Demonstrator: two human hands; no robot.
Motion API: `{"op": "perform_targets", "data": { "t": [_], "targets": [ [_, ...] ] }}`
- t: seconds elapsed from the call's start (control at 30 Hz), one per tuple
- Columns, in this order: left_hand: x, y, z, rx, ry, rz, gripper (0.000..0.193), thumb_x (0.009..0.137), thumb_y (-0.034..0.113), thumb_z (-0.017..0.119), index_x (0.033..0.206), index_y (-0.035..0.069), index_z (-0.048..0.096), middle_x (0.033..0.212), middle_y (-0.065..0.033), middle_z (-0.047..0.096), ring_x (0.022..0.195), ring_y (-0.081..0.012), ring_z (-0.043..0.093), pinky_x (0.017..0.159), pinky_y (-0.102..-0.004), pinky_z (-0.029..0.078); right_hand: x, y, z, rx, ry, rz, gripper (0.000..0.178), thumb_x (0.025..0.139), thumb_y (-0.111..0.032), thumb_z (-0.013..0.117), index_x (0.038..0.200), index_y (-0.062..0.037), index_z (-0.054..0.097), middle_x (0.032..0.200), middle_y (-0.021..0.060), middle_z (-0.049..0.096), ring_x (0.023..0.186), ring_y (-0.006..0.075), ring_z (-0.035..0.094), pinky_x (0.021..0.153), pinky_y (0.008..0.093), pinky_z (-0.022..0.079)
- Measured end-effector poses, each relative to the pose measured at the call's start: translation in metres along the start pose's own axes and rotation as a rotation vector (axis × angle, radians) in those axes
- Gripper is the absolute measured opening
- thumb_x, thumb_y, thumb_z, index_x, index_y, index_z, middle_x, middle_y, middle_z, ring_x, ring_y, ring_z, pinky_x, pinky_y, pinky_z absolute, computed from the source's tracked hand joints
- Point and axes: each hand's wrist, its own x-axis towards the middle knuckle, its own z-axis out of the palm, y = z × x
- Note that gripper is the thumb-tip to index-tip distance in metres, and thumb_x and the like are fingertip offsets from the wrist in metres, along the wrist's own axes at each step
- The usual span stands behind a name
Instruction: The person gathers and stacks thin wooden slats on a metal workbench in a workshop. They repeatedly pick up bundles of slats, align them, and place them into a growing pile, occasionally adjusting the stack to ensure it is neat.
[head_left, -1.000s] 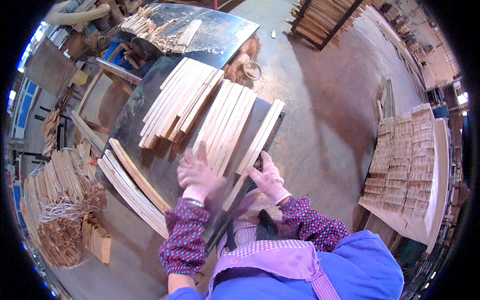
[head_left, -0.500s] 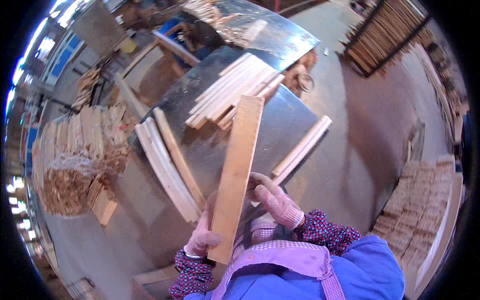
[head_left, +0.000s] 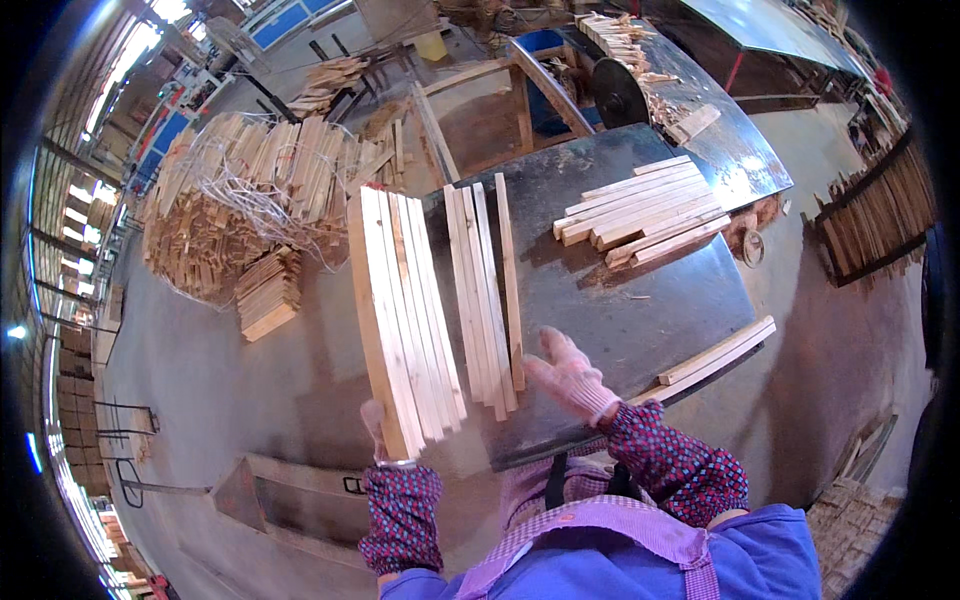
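Observation:
My left hand [head_left: 374, 428], in a pale pink knit glove, grips the near end of a stack of wooden strips [head_left: 408, 310]. The stack reaches away from me at the table's left side, strip edges facing up; most of the hand is hidden by the wood. My right hand [head_left: 572, 378], gloved the same way, is empty with fingers apart above the dark table [head_left: 640, 330]. Just left of its fingertips lie several more strips [head_left: 478, 300] along the table's left edge, with a single strip [head_left: 509, 280] beside them.
A pile of strips [head_left: 645, 212] lies on the far part of the table, and a few strips [head_left: 710, 365] lie along its right edge. A round dark blade [head_left: 620, 92] stands beyond. Bundled wood [head_left: 230, 210] sits on the floor at left, near a wooden frame [head_left: 300, 470].
The wood held in both hands before me has swung left and turned, so its several strip edges show. My right hand has let go. The view has turned left.

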Motion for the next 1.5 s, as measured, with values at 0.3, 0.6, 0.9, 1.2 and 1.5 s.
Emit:
{"op": "perform_targets", "data": {
  "t": [0.3,0.6,0.9,1.2,1.5],
  "targets": [
    [0.067,-0.004,-0.055,0.098,0.088,0.152,0.088,0.072,0.05,0.07,0.14,0.003,0.039,0.129,-0.0214,0.052,0.103,-0.0429,0.058,0.076,-0.0602,0.052,0.044,-0.002,0.028,-0.141,0.099,0.08,0.076,0.086,-0.045,0.057,0.14,0.0034,0.034,0.135,0.0296,0.045,0.128,0.0416,0.043,0.106,0.0433,0.037],
    [0.078,0.008,-0.045,0.127,-0.055,-0.161,0.084,0.075,0.049,0.068,0.142,0.007,0.039,0.129,-0.0219,0.055,0.106,-0.0388,0.061,0.082,-0.0557,0.056,0.049,-0.013,0.02,-0.104,0.053,0.104,0.07,0.086,-0.042,0.057,0.137,0.0022,0.038,0.131,0.0278,0.049,0.122,0.0412,0.048,0.103,0.0446,0.04],
    [0.084,-0.008,0.078,1.802,0.484,0.031,0.116,0.059,0.045,0.084,0.15,0.011,0.021,0.138,-0.0251,0.039,0.129,-0.0419,0.04,0.108,-0.0439,0.035,0.069,-0.01,0.037,0.012,0.127,0.143,0.066,0.086,-0.042,0.057,0.134,0.0019,0.045,0.126,0.0252,0.054,0.121,0.0406,0.05,0.102,0.0436,0.041],
    [0.03,-0.067,0.189,1.846,0.659,-0.093,0.117,0.062,0.057,0.077,0.149,0.008,0.018,0.135,-0.0287,0.034,0.123,-0.0438,0.04,0.103,-0.0492,0.037,0.05,0.003,0.007,-0.086,0.224,0.264,0.049,0.086,-0.047,0.056,0.108,-0.0038,0.057,0.111,0.0209,0.06,0.108,0.0393,0.055,0.092,0.0466,0.044],
    [0.023,-0.107,0.155,1.784,0.471,0.09,0.129,0.062,0.063,0.078,0.149,0.0,0.006,0.146,-0.0297,0.026,0.131,-0.0428,0.036,0.108,-0.0456,0.034,0.043,0.026,-0.001,-0.282,0.344,0.189,0.061,0.086,-0.045,0.06,0.128,-0.0022,0.05,0.115,0.0213,0.059,0.109,0.0369,0.056,0.094,0.0447,0.044]
  ]
}}
